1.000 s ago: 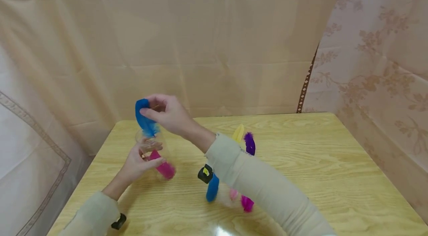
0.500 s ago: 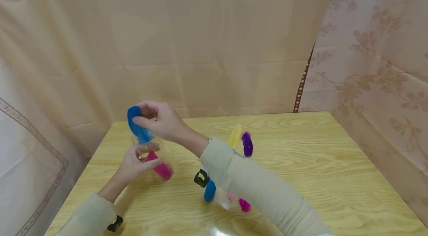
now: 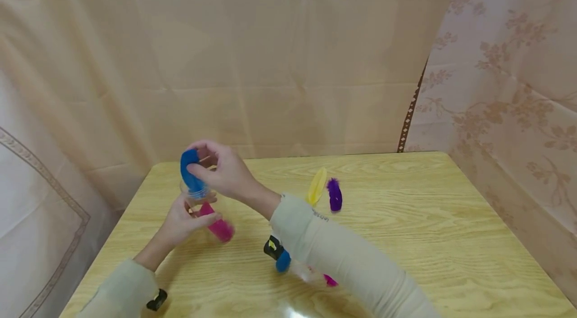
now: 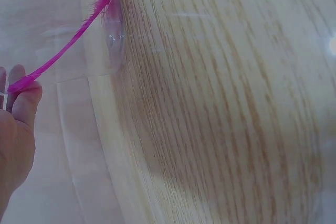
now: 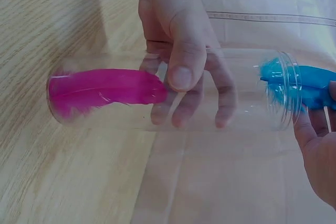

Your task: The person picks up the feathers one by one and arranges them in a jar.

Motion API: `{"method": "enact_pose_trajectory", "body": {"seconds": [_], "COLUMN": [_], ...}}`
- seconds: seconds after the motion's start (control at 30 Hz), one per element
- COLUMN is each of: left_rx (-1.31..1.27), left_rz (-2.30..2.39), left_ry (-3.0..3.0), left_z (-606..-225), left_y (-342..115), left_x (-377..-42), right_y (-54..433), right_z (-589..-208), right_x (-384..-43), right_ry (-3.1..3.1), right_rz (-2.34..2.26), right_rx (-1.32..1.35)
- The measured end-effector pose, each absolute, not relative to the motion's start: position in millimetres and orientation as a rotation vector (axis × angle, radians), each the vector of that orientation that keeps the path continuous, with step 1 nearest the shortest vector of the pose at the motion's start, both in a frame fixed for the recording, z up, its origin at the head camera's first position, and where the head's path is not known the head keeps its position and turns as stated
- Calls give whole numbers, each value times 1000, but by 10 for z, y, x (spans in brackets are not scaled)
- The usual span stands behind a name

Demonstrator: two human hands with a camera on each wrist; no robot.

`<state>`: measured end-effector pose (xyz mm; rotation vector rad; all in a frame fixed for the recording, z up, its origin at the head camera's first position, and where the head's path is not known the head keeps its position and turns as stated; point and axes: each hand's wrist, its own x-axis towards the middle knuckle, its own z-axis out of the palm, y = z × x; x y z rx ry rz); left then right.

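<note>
My left hand (image 3: 182, 223) grips a clear plastic jar (image 5: 247, 114) round its middle, thumb on the near side and fingers behind. Inside, a magenta feather (image 5: 105, 90) lies against the jar's bottom end; it also shows through the wall in the left wrist view (image 4: 68, 48). My right hand (image 3: 225, 170) pinches a blue feather (image 3: 189, 170) between thumb and fingers at the jar's mouth. The fluffy end of that feather is within the threaded rim, while its broad end stays outside in the fingers. In the head view the jar leans, its mouth toward the far left.
On the wooden table (image 3: 428, 233) lie a yellow feather (image 3: 317, 185) and a purple feather (image 3: 334, 195). Another blue feather (image 3: 283, 262) and a magenta one (image 3: 330, 280) are partly covered by my right sleeve. A beige curtain (image 3: 288, 57) hangs behind the table.
My right hand has come down toward the jar, and the blue feather's fluffy end has passed from above the mouth to inside it. The left hand keeps its grip on the jar.
</note>
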<state>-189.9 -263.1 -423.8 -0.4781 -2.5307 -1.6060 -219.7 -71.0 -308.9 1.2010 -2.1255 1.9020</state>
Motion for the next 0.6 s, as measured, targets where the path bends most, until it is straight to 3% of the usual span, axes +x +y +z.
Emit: {"method": "enact_pose_trajectory", "body": {"seconds": [0.6], "left_rx": [-496], "left_rz": [-1627], "left_ry": [-2528], "left_z": [-4252], "left_y": [-2649], "left_x": [-1897], "right_y": [-692], "right_z": [-3096], "right_x": [-2225], "right_ry": [-2118], "right_rz": [1956], "right_rx": [1246]}}
